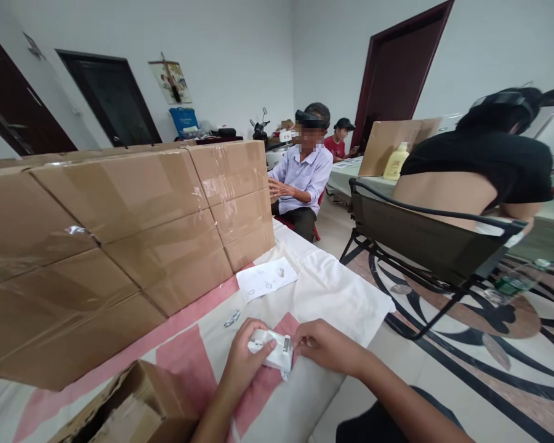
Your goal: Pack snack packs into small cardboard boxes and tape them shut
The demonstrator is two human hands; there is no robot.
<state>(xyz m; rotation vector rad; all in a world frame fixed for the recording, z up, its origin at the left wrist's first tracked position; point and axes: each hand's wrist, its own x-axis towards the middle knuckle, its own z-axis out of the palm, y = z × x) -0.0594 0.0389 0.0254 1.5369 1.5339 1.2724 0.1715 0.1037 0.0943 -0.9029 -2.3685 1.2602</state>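
Observation:
My left hand (250,352) is wrapped around a small white box-shaped object (277,357), its thumb lying across the top. A grey slot-like mark shows near the object's right end, and a whitish scrap hangs at its lower right corner. My right hand (321,346) is close against that right end with its fingers pinched together. What those fingers hold, if anything, is too small to make out. Just beyond my left hand, a few small shiny metal-looking pieces (232,318) lie on the cloth. Farther back is a white paper sheet (266,279) with small pieces on it.
Stacked taped cardboard boxes (157,221) form a wall along the table's far left. An opened carton (133,406) stands at my near left. The white and pink cloth (351,289) drapes over the table edge. A person in a folding chair (425,246) sits right; others sit beyond.

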